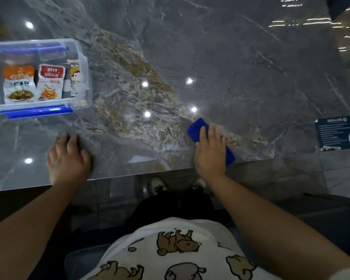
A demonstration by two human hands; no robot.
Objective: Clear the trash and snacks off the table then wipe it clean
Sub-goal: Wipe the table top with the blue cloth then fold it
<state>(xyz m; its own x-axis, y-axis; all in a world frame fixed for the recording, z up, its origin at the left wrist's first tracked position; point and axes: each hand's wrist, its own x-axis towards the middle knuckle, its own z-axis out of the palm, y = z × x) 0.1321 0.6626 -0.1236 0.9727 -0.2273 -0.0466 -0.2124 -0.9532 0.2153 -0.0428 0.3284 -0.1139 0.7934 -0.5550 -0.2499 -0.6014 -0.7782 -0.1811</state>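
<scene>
The right hand (pixel 210 150) lies flat, pressing a blue cloth (pixel 196 128) on the gray marble table (pixel 230 67) near its front edge. The left hand (pixel 68 158) rests flat and empty. Snack packs (pixel 30 83) sit inside a clear box (pixel 83 63) far left.

A dining or lounge area of a home or showroom is suggested, though it cannot be told for certain. A polished grey marble-look table (pixel 220 63) mirrors ceiling spotlights, a clear box (pixel 83 63) of snack packets (pixel 18 83) is seen at nine o'clock, and grey floor tiles (pixel 291 174) at four o'clock.
</scene>
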